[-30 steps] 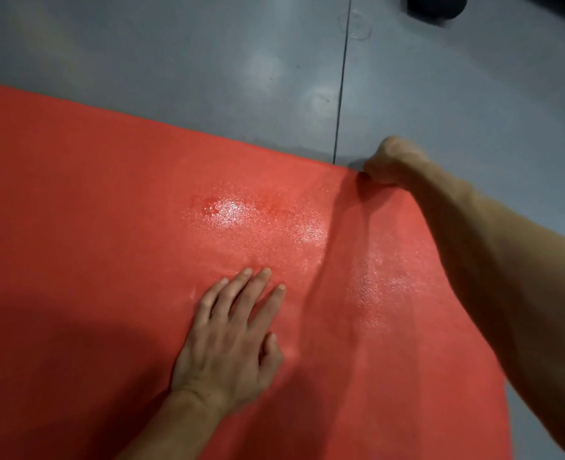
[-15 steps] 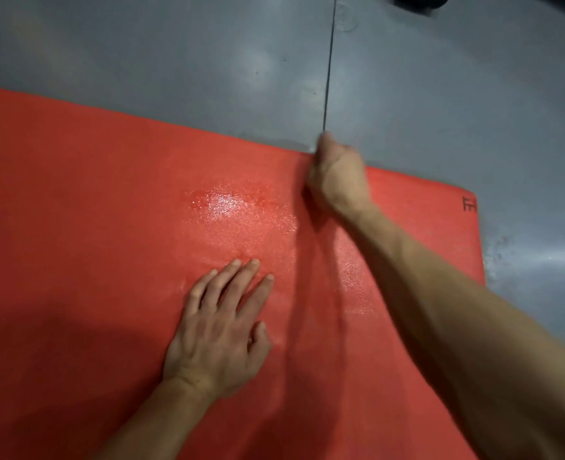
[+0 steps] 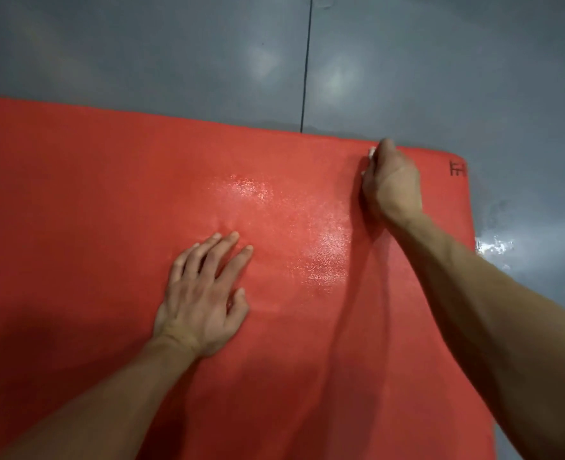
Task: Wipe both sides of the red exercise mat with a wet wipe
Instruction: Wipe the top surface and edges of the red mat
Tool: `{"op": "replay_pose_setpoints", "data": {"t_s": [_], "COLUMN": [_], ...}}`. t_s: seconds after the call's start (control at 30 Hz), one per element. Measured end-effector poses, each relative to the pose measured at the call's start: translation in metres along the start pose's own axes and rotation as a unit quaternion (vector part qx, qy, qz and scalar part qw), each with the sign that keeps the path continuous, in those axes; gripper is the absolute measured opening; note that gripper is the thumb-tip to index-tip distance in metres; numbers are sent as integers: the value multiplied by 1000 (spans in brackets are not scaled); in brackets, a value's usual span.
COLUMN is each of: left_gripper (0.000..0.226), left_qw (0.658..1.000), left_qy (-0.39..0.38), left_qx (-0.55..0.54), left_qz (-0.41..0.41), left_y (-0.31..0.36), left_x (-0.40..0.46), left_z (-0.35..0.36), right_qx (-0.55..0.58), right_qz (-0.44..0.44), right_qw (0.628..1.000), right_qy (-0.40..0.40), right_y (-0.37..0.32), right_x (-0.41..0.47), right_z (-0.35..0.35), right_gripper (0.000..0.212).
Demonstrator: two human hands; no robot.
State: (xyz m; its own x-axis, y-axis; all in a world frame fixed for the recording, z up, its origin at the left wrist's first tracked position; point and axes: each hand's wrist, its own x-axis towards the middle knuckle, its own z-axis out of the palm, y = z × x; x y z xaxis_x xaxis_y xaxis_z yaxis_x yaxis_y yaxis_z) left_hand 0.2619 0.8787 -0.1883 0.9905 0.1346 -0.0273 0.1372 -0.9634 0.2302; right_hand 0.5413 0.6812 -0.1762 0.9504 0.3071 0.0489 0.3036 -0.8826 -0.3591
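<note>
The red exercise mat (image 3: 92, 200) lies flat on a grey floor and fills most of the view. My left hand (image 3: 204, 293) rests palm down on the mat's middle, fingers straight and spread. My right hand (image 3: 390, 184) is curled near the mat's far edge, close to the far right corner, and grips a white wet wipe (image 3: 370, 154). Only a small bit of the wipe shows at the fingertips. A wet sheen (image 3: 307, 237) glistens on the mat between the two hands.
Grey floor panels (image 3: 174, 54) with a dark seam (image 3: 306, 68) run beyond the mat's far edge. A small dark logo (image 3: 457, 168) marks the mat's far right corner. A wet patch (image 3: 493, 245) shines on the floor right of the mat.
My right hand has slid along the mat's far edge, first leftward, then back toward the right corner. My left hand has stayed pressed on the mat. The camera view shifted slightly.
</note>
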Motion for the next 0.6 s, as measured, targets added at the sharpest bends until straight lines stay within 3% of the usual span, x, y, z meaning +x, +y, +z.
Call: {"op": "replay_pose_setpoints", "data": {"t_s": [0.17,0.4,0.6], "left_gripper": [62,62,63], "left_qw": [1000,998,998], "left_qy": [-20,-49,-63], "left_qx": [17,42,18], "left_qz": [-12,-9,-16], "left_y": [7,8,6], "left_x": [-1,-1,0], "left_z": [-2,-2,-8], "right_qx": [97,94,106], "right_qz": [-84,31,120], "right_qw": [990,994,984], "right_qy": [-61,-56,-79], "right_y": [-42,36,29], "right_x": [-40,-88,-104], "right_z": [1,-53,-85], "right_gripper": [20,19,11]}}
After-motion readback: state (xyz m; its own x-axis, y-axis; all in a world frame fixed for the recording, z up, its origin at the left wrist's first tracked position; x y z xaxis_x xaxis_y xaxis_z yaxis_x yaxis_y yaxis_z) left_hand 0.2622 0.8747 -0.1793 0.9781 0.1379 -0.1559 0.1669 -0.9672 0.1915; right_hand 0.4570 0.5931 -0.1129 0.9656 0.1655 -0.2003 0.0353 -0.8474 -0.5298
